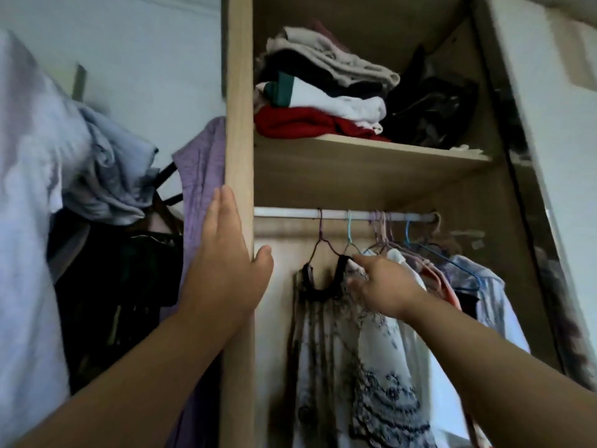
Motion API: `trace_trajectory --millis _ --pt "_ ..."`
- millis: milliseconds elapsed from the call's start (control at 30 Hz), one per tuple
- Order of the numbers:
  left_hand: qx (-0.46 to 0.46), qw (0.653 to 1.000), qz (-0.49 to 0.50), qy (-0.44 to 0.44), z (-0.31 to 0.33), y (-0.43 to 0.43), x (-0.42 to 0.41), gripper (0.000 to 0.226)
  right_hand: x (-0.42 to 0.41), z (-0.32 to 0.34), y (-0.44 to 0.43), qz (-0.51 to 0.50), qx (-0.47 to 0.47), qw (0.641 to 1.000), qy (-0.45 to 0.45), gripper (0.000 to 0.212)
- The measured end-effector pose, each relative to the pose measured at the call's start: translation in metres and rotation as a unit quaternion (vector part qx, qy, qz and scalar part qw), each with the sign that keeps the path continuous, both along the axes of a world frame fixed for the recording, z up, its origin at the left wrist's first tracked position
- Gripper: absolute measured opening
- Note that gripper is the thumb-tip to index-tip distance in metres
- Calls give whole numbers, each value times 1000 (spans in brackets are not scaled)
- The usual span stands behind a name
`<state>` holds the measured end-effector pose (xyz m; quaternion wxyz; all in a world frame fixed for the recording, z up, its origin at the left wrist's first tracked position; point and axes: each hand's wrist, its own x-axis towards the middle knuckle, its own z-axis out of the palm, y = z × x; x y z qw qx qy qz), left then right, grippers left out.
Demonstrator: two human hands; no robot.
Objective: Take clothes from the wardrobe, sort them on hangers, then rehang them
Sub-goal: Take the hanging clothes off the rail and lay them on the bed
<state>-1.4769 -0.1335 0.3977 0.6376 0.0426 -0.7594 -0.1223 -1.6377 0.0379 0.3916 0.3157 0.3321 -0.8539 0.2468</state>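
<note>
Head view: the left hand (226, 266) lies flat, fingers straight, against the wardrobe's upright panel (239, 124), probably to steady the reach. The right hand (384, 286) stretches to the black strap of the patterned dress (339, 350), which hangs on a purple hanger (319, 244) toward the left end of the rail (290, 212), likely to lift it off. Blur hides whether its fingers pinch the strap; the hem is cut off below.
</note>
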Motion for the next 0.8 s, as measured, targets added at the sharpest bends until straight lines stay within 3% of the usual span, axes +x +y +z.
trace_trajectory --millis 67,200,500,667,800 --pt "31 999 23 3 5 4 -3 90 -20 10 -6 14 4 1000 -14 39" --pt "41 995 83 27 6 11 -8 88 -56 22 -27 17 10 1000 -24 41" --pt "33 987 133 81 4 18 -12 85 -104 36 -49 -118 71 990 24 29" --pt "29 986 129 102 1 16 -14 78 -120 40 -57 -57 9 996 -64 21" --pt "30 985 132 110 1 17 -14 75 -118 45 -62 -15 -58 996 -61 17"
